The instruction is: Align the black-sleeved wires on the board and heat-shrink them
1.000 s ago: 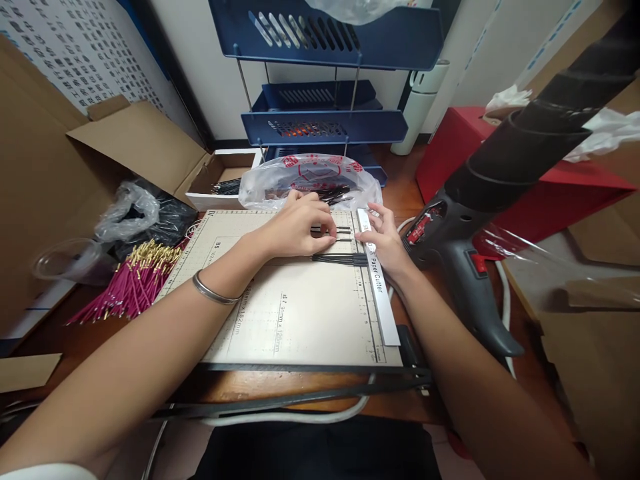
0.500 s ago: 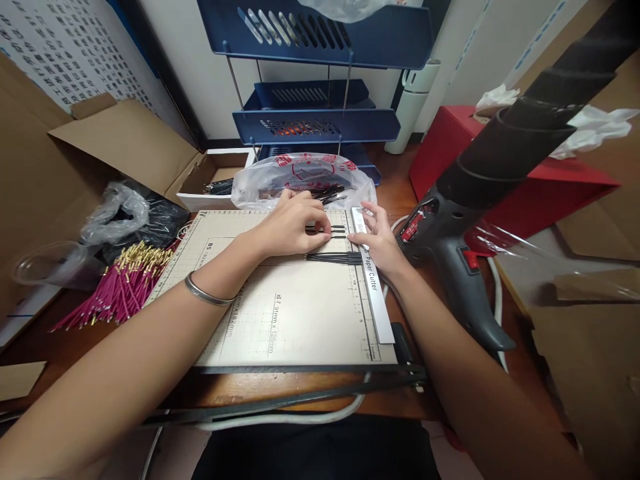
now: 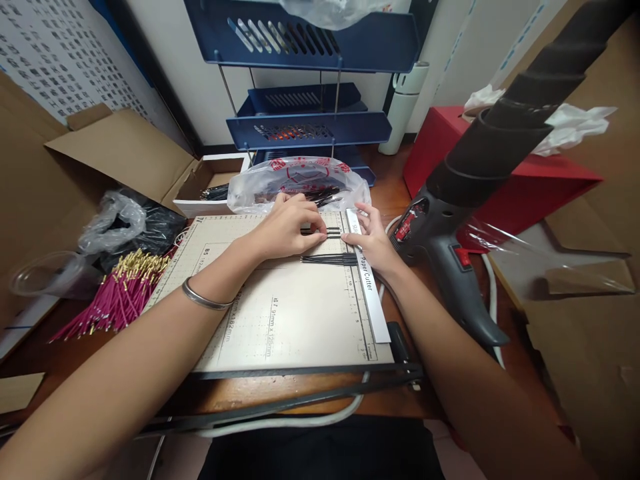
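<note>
On the cream paper cutter board (image 3: pixel 310 313), my left hand (image 3: pixel 295 230) is closed, thumb and forefinger pinched at a few thin black wires (image 3: pixel 334 233) lying crosswise. Part of their length is hidden under its fingers. My right hand (image 3: pixel 373 240) straddles the white guide strip (image 3: pixel 373 293) with fingers spread, its thumb at the right ends of these wires. Just below lies a bundle of black wires (image 3: pixel 330 259), side by side, with right ends against the strip. Behind my left hand, a clear plastic bag (image 3: pixel 250 187) with red print holds more black wires.
Purple wires with gold ends (image 3: pixel 113 293) are heaped at left, near an open cardboard box (image 3: pixel 125 153). A heat gun (image 3: pixel 460 260) stands at right before a red tissue box (image 3: pixel 525 173). Blue shelves (image 3: pixel 310 130) rise behind. The cutter's black arm (image 3: pixel 300 400) runs along the front.
The whole view has shifted slightly. Both hands keep nearly the same place on the board, with the left fingers still at the black wires and the right thumb at their ends.
</note>
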